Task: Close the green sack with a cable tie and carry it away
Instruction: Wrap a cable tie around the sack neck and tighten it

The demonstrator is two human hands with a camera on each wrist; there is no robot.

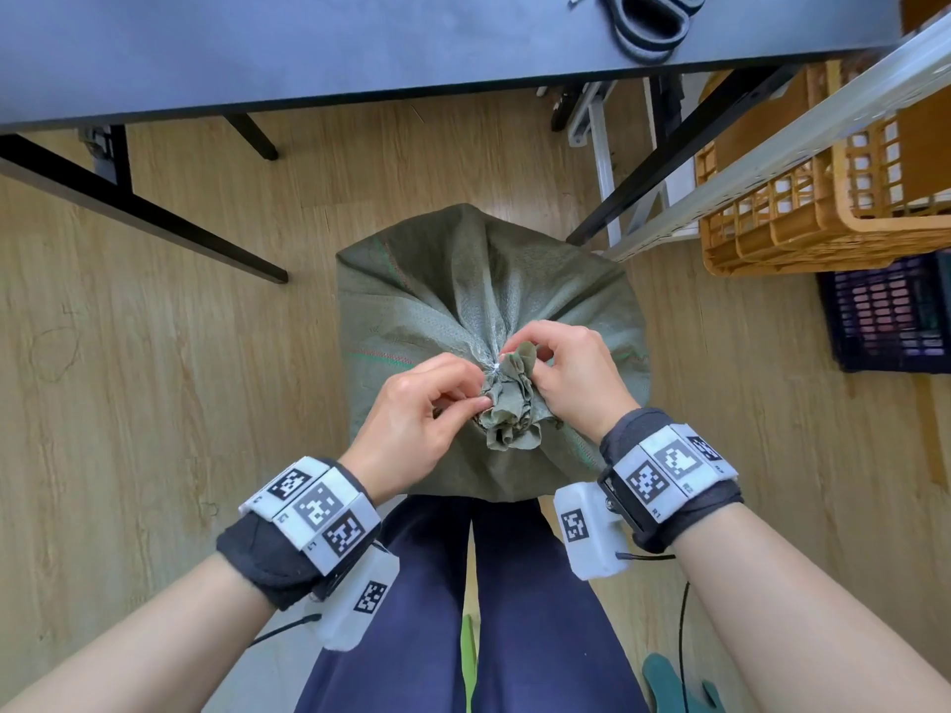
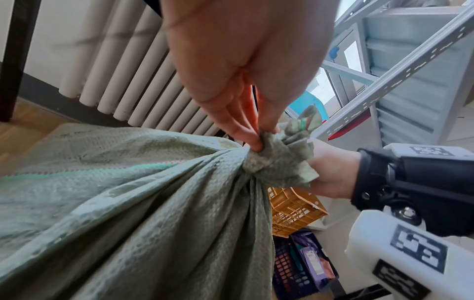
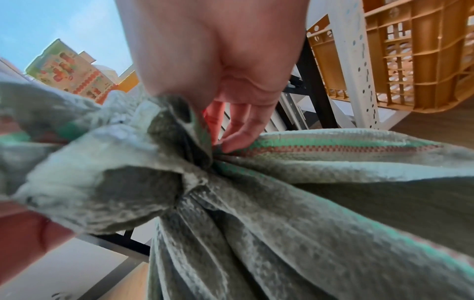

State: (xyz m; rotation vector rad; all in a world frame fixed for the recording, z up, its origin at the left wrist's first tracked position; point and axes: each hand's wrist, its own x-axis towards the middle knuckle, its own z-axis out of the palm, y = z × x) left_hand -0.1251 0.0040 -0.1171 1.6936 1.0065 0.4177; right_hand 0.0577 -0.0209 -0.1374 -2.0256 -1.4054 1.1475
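Two hands [image 1: 411, 419] [image 1: 566, 373] on unlabelled sack [image 1: 463, 290]

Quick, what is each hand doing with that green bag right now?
Left hand: closed, fingers pinching the gathered neck of the green sack.
Right hand: closed, fingers curled on the same bunched neck from the other side.

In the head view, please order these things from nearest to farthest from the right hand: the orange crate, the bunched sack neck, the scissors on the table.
1. Bunched sack neck: held by the right hand itself.
2. Orange crate: on the floor, up and to the right.
3. Scissors: on the table's far edge, at the top.
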